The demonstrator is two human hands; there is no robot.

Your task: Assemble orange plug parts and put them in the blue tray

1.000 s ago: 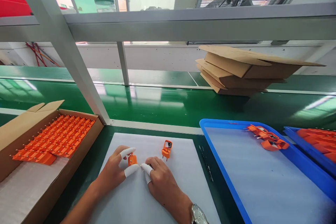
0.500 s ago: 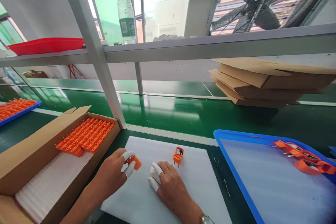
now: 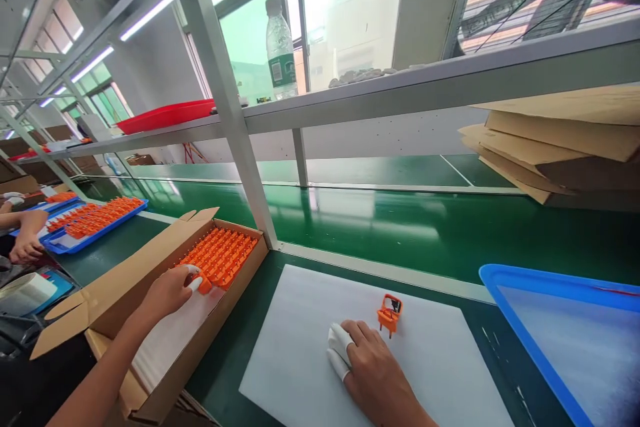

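My left hand, with white finger covers, pinches an orange part at the front edge of the rows of orange parts inside the open cardboard box. On the white sheet rests my right hand, its covered fingers together and curled down; whatever may be under them is hidden. Just beyond it, a single orange part with a dark inside stands on the sheet, touched by neither hand.
A blue tray lies at the right, and flattened cardboard is stacked behind it. A metal post rises behind the box. Blue trays of orange parts and another person's hands are at the far left.
My left hand has moved left from above the sheet into the box, carrying the orange part. The view has turned left, bringing another person's hands into sight. My right hand stays on the sheet.
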